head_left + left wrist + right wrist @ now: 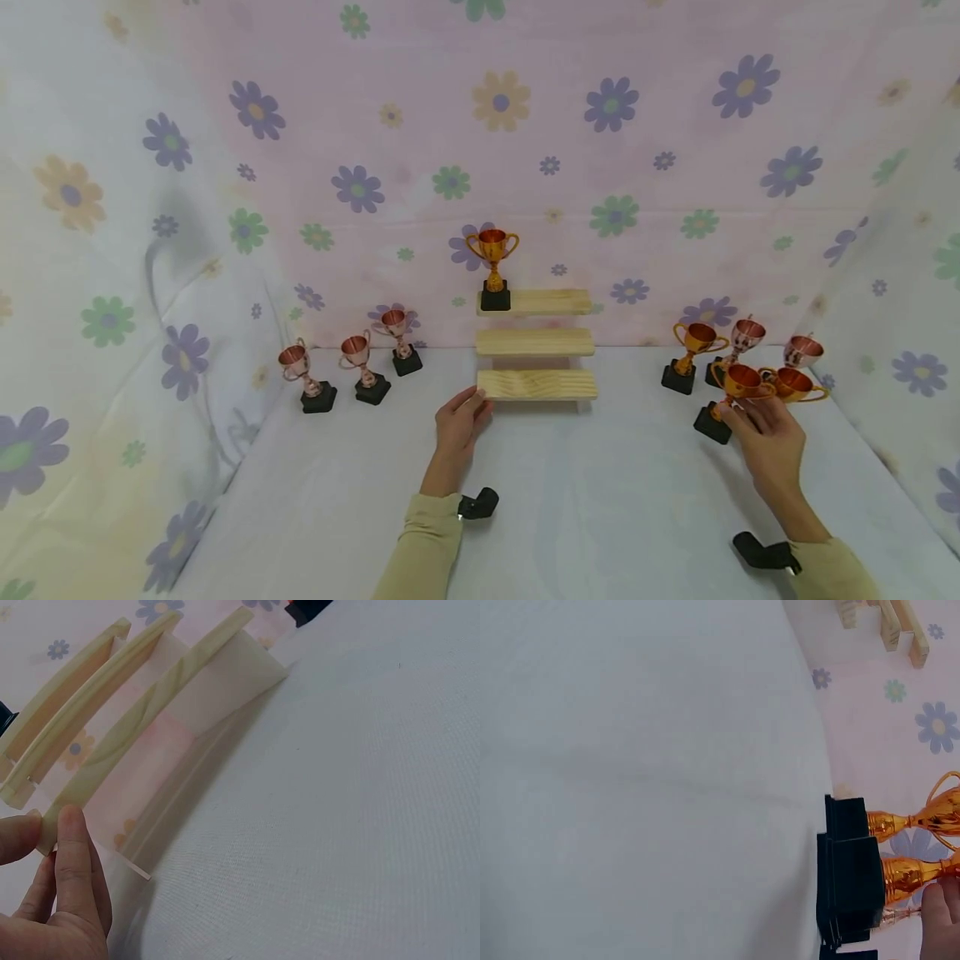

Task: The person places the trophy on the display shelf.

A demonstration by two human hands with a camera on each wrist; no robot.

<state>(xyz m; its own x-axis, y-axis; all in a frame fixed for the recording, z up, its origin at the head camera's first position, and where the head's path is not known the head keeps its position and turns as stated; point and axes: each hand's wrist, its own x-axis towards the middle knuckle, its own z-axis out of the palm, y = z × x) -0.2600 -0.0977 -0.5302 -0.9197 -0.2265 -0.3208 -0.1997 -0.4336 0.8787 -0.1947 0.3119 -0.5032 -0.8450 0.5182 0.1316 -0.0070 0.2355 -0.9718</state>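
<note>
My left hand (457,429) pinches the left end of the lowest wooden step (537,385) of a three-step display stand; in the left wrist view, thumb and fingers grip the board's end. A gold trophy cup (492,247) with a black base stands on the left of the top step (551,302). At the right, my right hand (776,442) holds another gold trophy cup (742,381) by its stem, below the bowl. Its black base (855,889) leans slightly; whether it touches the table I cannot tell. My palm is mostly out of the right wrist view.
Three rose-gold trophies stand at the left, the nearest to the stand being one trophy (405,343). Beside the held cup are a gold trophy (684,358), a rose-gold trophy (747,335) and others partly hidden. Flowered cloth (555,108) hangs behind the white table (585,500).
</note>
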